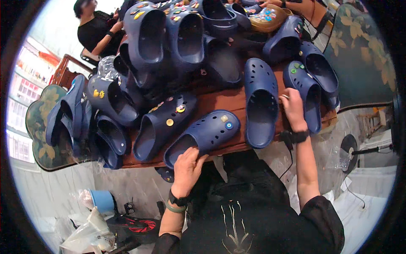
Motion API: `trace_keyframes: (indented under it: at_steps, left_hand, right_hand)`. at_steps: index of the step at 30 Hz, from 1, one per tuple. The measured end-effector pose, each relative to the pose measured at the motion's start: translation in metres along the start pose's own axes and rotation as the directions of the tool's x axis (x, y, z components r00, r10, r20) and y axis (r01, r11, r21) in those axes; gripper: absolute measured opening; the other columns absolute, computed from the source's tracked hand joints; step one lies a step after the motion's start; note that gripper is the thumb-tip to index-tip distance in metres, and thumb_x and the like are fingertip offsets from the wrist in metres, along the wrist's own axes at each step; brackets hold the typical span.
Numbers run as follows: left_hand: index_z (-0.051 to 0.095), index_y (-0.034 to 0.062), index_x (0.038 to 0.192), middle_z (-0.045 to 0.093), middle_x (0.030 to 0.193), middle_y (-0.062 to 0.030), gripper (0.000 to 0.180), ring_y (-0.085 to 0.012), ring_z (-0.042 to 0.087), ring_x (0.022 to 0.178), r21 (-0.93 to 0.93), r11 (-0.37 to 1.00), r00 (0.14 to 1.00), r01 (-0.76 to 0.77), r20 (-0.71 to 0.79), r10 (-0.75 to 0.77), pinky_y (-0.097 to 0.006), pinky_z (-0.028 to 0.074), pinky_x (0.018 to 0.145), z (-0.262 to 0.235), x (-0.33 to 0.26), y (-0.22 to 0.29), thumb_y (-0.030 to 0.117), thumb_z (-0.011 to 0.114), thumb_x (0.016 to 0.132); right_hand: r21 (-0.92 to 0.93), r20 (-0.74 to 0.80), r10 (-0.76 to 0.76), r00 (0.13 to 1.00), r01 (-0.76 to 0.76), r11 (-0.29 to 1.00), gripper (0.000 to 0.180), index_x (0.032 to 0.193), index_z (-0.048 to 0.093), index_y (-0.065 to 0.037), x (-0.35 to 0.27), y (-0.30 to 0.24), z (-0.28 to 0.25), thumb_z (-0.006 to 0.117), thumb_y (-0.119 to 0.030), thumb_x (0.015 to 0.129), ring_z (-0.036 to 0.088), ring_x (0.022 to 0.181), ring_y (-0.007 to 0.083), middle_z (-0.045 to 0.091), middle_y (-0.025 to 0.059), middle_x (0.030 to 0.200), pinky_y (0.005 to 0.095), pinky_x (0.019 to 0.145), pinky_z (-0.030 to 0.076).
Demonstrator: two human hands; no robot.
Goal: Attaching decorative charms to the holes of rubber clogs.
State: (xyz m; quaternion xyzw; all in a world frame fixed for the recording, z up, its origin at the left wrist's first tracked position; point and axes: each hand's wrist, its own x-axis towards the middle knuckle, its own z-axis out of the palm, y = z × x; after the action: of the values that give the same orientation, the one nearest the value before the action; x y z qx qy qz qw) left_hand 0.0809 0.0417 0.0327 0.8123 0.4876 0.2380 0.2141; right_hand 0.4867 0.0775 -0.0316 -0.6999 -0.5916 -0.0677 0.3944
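Note:
At the table's near edge, my left hand has its fingers over the heel rim of a navy clog. That clog has a round blue charm and a pale flower-like charm on its toe; the rest of its holes are bare. My right hand is curled closed between two clogs, its fingertips pressed together, and anything small in them is hidden. Left of it lies a plain navy clog with no charms. To its right is a navy clog with green charms.
Navy clogs with charms are piled across the far side of the brown-covered table. A tan clog lies among them. Another person is at the far left. On the floor are a blue bucket and plastic bags.

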Motion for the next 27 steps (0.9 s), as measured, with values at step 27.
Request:
trace_keyframes:
  at_steps: [27]
  left_hand:
    - [0.048, 0.0055, 0.056, 0.051, 0.052, -0.0133, 0.036, -0.0331, 0.053, 0.048, 0.003, 0.989, 0.929, -0.147, -0.344, 0.139, -0.042, 0.044, 0.048, 0.055, 0.006, 0.000, 0.020, 0.071, 0.081]
  right_hand:
    - [0.498, 0.171, -0.530, 0.831, 0.391, 0.774, 0.016, 0.087, 0.069, -0.003, -0.010, -0.218, 0.050, 0.074, -0.004, 0.073, 0.062, 0.084, 0.0269, 0.063, 0.0104, 0.089, 0.0346, 0.072, 0.052]
